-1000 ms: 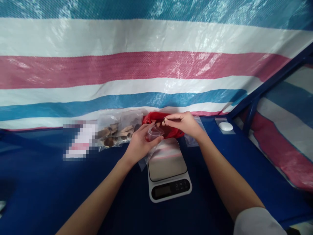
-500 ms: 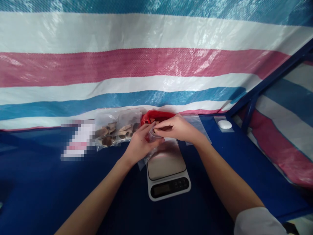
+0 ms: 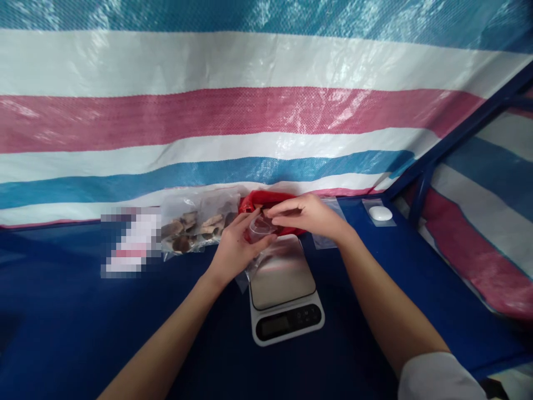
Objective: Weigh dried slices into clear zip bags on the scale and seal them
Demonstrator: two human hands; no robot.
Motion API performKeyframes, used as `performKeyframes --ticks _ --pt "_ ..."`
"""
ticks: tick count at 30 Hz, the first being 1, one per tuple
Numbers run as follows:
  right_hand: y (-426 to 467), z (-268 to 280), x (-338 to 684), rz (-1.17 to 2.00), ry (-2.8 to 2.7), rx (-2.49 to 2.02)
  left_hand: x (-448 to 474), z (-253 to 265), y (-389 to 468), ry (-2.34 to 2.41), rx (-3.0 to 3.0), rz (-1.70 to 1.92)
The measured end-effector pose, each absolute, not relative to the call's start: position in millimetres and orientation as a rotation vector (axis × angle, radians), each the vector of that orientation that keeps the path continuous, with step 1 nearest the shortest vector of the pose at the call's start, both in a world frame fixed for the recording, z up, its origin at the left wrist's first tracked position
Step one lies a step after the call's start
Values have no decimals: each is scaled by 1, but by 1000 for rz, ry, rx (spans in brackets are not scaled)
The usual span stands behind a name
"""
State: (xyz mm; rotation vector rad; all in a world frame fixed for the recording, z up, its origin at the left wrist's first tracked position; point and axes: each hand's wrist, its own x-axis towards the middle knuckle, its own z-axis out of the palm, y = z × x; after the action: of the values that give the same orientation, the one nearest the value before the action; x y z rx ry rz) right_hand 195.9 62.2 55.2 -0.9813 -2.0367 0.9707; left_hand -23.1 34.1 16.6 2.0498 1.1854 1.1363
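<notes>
A clear plastic zip bag (image 3: 261, 225) is gripped in my left hand (image 3: 239, 241), its mouth held round and open between thumb and fingers. The bag's lower part hangs over the left edge of a white digital scale (image 3: 284, 280). My right hand (image 3: 306, 214) is just right of the bag's mouth, in front of the red plastic bag (image 3: 272, 196). Its thumb and fingertips come close together, but whatever may be between them is too small to make out. Small brown pieces show near the fingertips at the red bag's opening.
Clear bags of brown, bark-like curled pieces (image 3: 183, 228) lie left of my hands, beside a blurred paper (image 3: 135, 241). To the right are a flat clear bag (image 3: 327, 239) and a white oval object (image 3: 380, 213) on a small bag. Striped sheeting (image 3: 250, 111) stands behind the blue table (image 3: 62, 300).
My right fingertips have moved slightly right, off the clear bag's mouth, and have loosened a little. The bag's round opening now shows more fully. My left hand keeps its hold.
</notes>
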Motion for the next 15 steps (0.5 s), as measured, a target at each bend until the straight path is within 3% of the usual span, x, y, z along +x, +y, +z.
performKeyframes --ticks 15 --pt "94 22 186 431 -2318 -1187 -26 14 35 1291 2043 1214"
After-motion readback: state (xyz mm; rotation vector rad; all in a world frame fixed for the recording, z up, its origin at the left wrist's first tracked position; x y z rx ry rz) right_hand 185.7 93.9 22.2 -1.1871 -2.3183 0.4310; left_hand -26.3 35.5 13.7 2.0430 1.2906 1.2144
